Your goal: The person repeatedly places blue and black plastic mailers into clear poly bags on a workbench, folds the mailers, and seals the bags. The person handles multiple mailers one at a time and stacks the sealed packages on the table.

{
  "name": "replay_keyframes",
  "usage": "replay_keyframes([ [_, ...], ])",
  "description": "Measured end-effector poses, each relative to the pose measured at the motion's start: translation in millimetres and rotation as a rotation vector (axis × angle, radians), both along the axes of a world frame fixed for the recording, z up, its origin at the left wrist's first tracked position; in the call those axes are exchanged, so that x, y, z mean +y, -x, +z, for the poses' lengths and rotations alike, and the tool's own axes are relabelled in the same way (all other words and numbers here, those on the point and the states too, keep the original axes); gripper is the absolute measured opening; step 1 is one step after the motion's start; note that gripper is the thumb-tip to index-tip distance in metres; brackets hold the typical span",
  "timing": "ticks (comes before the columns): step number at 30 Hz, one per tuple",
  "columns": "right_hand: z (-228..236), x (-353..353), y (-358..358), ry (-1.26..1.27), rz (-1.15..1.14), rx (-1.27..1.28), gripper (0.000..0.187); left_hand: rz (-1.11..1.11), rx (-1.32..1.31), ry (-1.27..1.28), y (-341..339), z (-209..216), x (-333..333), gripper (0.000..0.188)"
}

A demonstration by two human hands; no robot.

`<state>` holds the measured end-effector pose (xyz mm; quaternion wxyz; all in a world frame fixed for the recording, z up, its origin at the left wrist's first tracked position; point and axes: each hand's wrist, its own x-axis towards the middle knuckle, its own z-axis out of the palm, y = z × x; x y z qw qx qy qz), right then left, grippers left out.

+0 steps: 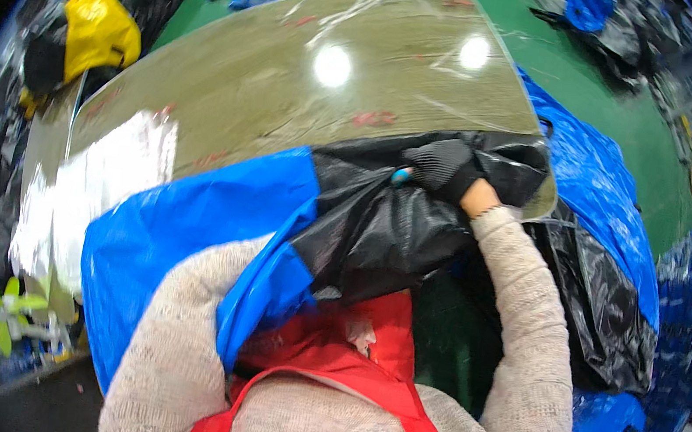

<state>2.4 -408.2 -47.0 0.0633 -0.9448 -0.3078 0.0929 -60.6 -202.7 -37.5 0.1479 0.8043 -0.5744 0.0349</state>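
Observation:
A large bag of shiny woven plastic, half blue [207, 197] and half black, lies over the near edge of a table. My right hand [441, 167], in a dark glove with a bluish tip at the thumb, is closed on the black part [378, 238], which bunches into folds around it. My left sleeve [186, 317] runs into the blue part, and the bag covers my left hand, so its fingers are hidden. The worn, brownish tabletop [292, 94] reaches away from me under the bag. I wear a red apron [318, 349].
White sheets [97, 190] lie at the table's left end. A yellow bag [100, 27] hangs beyond them among dark bags. A small green-bladed fan [5, 311] stands at lower left. Blue and black bags [591, 171] pile along the right side, with green floor [638, 151] behind.

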Motion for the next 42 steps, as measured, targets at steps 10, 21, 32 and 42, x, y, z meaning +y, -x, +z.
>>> replay_keyframes([
  [10, 13.8, -18.8, 7.3, 0.051, -0.339, -0.100, 0.052, 0.443, 0.589, -0.273, 121.9, 85.1, 324.3, 0.062],
  [21, 3.5, -28.3, -0.8, 0.094, -0.280, -0.089, 0.053, 1.282, 0.568, 0.054, 258.9, -18.7, 409.5, 0.073],
  [32, -3.1, -31.5, -1.3, 0.027, -0.306, -0.153, 0.049, 1.500, 0.314, 0.910, 231.7, -40.8, 436.1, 0.062],
  [42, 1.4, -30.8, 5.8, 0.059, -0.308, -0.221, 0.049, 1.278, 0.821, 1.070, 221.0, -9.4, 464.7, 0.052],
])
